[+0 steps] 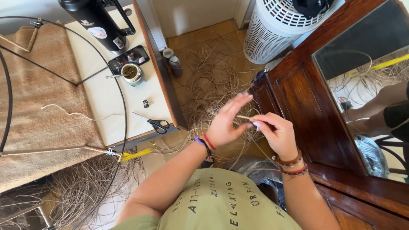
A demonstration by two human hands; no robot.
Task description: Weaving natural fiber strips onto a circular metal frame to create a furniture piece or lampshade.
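Both hands up in front of the chest, above the floor. Right hand (279, 134) pinches a thin pale strand (246, 117) between thumb and fingers, grip clenched on its right end. The visible stiff bit of strand runs roughly level across the view, long axis left-right, tilted slightly up to the left; free end points left toward the left hand. Left hand (226, 121) is released, fingers spread and stretched up-right, palm facing the strand, fingertips just beside or touching it, can't tell which. It holds nothing firmly.

Below the hands: loose tangle of the same fiber (213, 72) all over the floor. Left of it, the desk (102, 98) with a white top carries scissors (158, 125) near its front edge, a small binder clip (147, 103), a cup with a metal straw (132, 72) sitting on a phone (128, 57), and a black flask (100, 23). Far left, a woven tan mat (38, 102) on a black wire hoop (121, 96). White basket (279, 27) at top. Dark wooden cabinet with mirror (315, 102) on the right.
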